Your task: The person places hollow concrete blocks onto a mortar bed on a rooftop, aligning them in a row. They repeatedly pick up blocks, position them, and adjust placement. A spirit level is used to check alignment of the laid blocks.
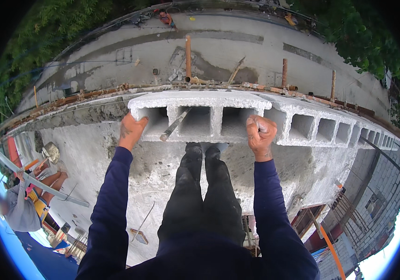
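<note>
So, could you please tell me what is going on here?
A person's left hand and right hand grip a hollow concrete block at its opposite ends. A rebar sticks up through the block's middle cell. To the right, a row of similar blocks runs on in line. I cannot tell whether the held block is fully seated.

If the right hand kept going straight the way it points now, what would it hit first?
Probably the far long wall of the concrete block, just beyond the right hand's knuckles, though depth is unclear; it might pass above.
</note>
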`<state>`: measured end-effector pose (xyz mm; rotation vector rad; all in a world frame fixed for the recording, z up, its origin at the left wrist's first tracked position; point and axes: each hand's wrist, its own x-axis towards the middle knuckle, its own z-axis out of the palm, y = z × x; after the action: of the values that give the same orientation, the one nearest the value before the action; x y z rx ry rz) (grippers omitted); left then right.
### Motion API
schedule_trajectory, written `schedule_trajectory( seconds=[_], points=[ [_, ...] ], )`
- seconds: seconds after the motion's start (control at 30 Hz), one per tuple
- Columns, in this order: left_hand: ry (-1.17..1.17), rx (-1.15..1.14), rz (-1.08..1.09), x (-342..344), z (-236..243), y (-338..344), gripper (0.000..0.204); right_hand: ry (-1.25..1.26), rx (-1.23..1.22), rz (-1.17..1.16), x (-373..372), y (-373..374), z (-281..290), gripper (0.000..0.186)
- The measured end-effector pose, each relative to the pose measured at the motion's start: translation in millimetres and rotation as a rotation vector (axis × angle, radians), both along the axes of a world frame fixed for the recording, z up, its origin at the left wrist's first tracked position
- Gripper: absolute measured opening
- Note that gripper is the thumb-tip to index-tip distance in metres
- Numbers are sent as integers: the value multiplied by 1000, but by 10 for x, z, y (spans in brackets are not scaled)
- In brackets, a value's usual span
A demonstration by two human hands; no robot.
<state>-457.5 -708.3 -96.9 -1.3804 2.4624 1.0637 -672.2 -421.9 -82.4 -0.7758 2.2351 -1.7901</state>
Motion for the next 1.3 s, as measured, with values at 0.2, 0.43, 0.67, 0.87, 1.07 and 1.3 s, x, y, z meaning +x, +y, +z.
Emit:
schedule_trajectory(
  seconds=[0.2,0.43,0.67,0.87,1.07,1.3],
  points=[
    [-60,-1,-17,-11,68,39,34,-301,-239,-72,-11,97,-178,31],
    [-86,-23,-3,0,49,37,35,-288,-399,-34,-74,84,534,30],
    [-54,-35,32,57,-42,23,34,-245,-435,216,334,-489,698,30],
    [-79,-13,23,62,-32,36,36,-44,-518,360,507,-584,671,30],
    [-61,-34,4,4,38,39,37,-52,-124,297,636,-791,191,29],
    [-66,-4,42,-16,67,34,37,-41,467,-198,318,-46,476,24]
  ],
)
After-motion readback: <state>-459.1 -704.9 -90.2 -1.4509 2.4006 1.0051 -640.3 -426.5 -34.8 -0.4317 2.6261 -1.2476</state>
